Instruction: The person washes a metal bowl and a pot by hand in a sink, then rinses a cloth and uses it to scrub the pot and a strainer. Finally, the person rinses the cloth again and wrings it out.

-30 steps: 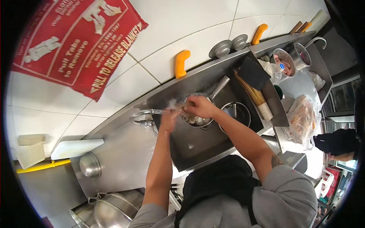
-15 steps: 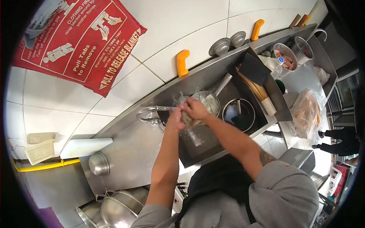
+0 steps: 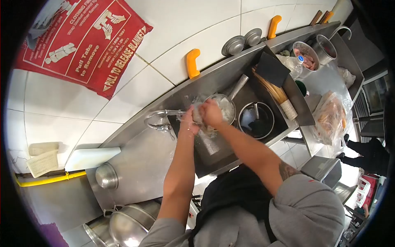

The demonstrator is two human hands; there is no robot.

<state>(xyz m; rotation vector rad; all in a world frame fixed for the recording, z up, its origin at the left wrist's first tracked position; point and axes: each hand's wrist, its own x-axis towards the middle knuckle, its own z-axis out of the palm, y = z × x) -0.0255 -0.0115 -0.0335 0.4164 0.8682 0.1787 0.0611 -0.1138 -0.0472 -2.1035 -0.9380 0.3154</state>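
Observation:
Under the tap (image 3: 162, 113), both my hands are close together over the dark sink (image 3: 216, 156). My left hand (image 3: 189, 122) is closed against the left side of a pale, wet, see-through lump (image 3: 198, 115); water splashes around it, and I cannot tell what it is. My right hand (image 3: 212, 114), slightly blurred, has its fingers curled over the lump from the right. Right behind that hand is a round metal pan (image 3: 227, 108) with a long handle, holding white pieces. Beside it stands a round pot (image 3: 256, 121) with dark contents and a metal handle sticking up.
A bundle of thin sticks (image 3: 277, 96) lies by a black board (image 3: 273, 71) at the sink's right. Further right are a pot of meat pieces (image 3: 305, 57), a bottle (image 3: 297, 66) and a bagged item (image 3: 330, 115). A metal bowl (image 3: 107, 177) and white board (image 3: 92, 159) lie left.
The view has shifted a little. My right hand has turned over the lump, with its knuckles now more on top; a brownish surface seen under it earlier is now mostly hidden.

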